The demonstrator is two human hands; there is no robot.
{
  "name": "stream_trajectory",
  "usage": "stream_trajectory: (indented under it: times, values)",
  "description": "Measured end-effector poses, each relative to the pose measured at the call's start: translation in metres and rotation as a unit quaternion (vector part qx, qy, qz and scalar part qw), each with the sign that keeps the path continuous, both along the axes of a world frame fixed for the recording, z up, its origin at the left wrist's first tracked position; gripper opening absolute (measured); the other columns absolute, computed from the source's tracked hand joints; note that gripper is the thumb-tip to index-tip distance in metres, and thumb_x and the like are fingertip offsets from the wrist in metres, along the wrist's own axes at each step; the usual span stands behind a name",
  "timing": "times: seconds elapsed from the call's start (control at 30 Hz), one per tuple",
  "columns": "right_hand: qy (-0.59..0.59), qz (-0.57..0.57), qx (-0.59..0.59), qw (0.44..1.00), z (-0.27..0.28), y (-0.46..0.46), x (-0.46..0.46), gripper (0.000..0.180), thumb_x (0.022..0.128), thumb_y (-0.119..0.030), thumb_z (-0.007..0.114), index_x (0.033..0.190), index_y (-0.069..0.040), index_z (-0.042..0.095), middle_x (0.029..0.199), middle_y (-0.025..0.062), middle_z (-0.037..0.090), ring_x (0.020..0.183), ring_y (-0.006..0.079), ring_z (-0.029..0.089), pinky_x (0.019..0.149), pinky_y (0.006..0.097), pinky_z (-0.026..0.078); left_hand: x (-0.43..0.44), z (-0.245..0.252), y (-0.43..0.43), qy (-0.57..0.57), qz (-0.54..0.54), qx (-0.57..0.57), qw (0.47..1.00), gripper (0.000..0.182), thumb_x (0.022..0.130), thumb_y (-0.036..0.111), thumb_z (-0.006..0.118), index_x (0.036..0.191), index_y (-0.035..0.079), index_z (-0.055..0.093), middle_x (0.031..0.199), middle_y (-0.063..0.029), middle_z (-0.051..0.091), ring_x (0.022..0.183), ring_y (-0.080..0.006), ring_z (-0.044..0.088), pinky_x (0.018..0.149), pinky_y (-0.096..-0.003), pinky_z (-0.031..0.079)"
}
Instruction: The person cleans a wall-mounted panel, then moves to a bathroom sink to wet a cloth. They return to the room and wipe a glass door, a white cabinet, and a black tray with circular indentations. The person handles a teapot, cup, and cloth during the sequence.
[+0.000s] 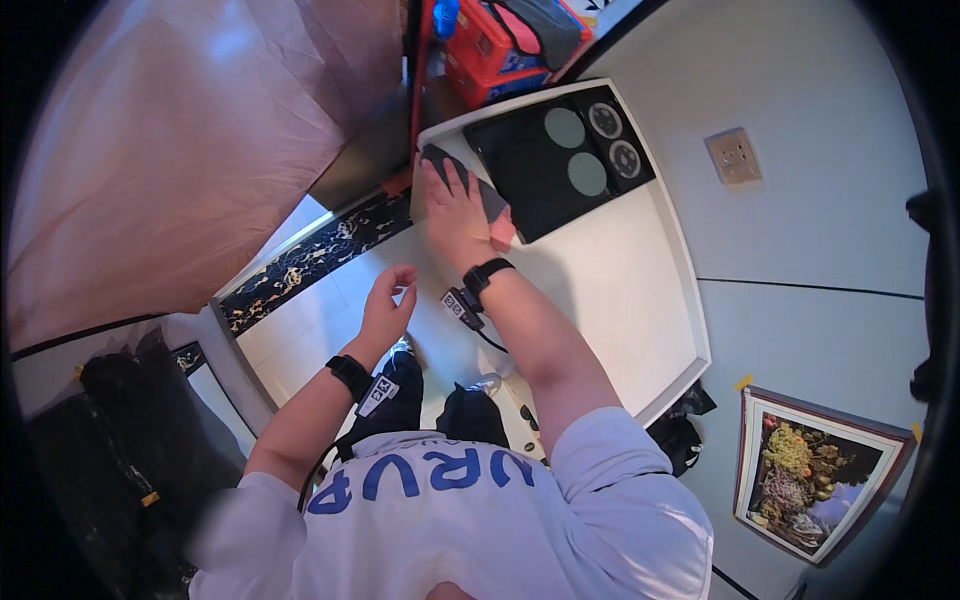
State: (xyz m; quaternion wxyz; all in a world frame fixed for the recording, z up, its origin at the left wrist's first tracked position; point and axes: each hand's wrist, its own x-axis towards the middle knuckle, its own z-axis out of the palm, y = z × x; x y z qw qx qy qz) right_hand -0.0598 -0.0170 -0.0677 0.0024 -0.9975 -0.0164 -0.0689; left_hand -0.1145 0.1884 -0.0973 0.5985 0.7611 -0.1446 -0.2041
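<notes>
My right hand (459, 217) lies palm down on a dark grey cloth (491, 196) with a pink underside showing at its lower corner. It presses the cloth against the white tabletop (615, 285), at the left side of a black two-burner cooktop (532, 180). The cooktop has two grey-green round plates and two round dials. My left hand (391, 296) hangs in the air left of the table edge, over the floor. Its fingers are loosely bent, thumb apart, and it holds nothing. Each wrist wears a black strap with a small marker tag.
Red-framed boxes (487, 52) with another grey and pink cloth on top stand behind the tabletop. A pinkish sheet (202, 142) hangs at the left. The right wall carries a power socket (733, 157) and a framed fruit picture (817, 480). A raised rim (686, 285) borders the tabletop.
</notes>
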Motion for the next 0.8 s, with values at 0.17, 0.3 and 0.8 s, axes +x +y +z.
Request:
stream_trajectory:
  times: [0.17, 0.3, 0.8]
  values:
    - [0.075, 0.056, -0.035, 0.995, 0.008, -0.01, -0.061, 0.045, 0.092, -0.016, 0.054, 0.134, 0.0, 0.063, 0.156, 0.0061, 0.045, 0.153, 0.0293, 0.028, 0.123, 0.0534, 0.024, 0.025, 0.008, 0.029, 0.031, 0.002, 0.007, 0.999, 0.028, 0.096, 0.006, 0.063, 0.124, 0.005, 0.062, 0.105, -0.0078, 0.07, 0.098, -0.02, 0.068, 0.088, -0.0325, 0.054]
    - [0.089, 0.093, -0.085, 0.988, 0.013, -0.015, -0.118, 0.042, 0.094, -0.016, 0.052, 0.131, -0.001, 0.064, 0.151, 0.0079, 0.05, 0.154, 0.0305, 0.027, 0.124, 0.0544, 0.024, 0.04, 0.016, 0.029, 0.045, -0.001, 0.007, 0.999, 0.028, 0.097, 0.007, 0.063, 0.124, 0.005, 0.062, 0.101, -0.0063, 0.069, 0.094, -0.0174, 0.067, 0.087, -0.0319, 0.054]
    - [0.046, 0.174, 0.118, 0.977, 0.023, -0.014, 0.025, 0.035, 0.092, -0.012, 0.054, 0.122, -0.005, 0.069, 0.133, 0.0077, 0.063, 0.144, 0.0299, 0.044, 0.118, 0.0507, 0.035, 0.127, 0.031, 0.029, 0.071, -0.022, 0.052, 0.996, 0.029, 0.097, 0.002, 0.061, 0.125, 0.005, 0.06, 0.1, -0.0054, 0.069, 0.095, -0.0154, 0.068, 0.088, -0.0306, 0.054]
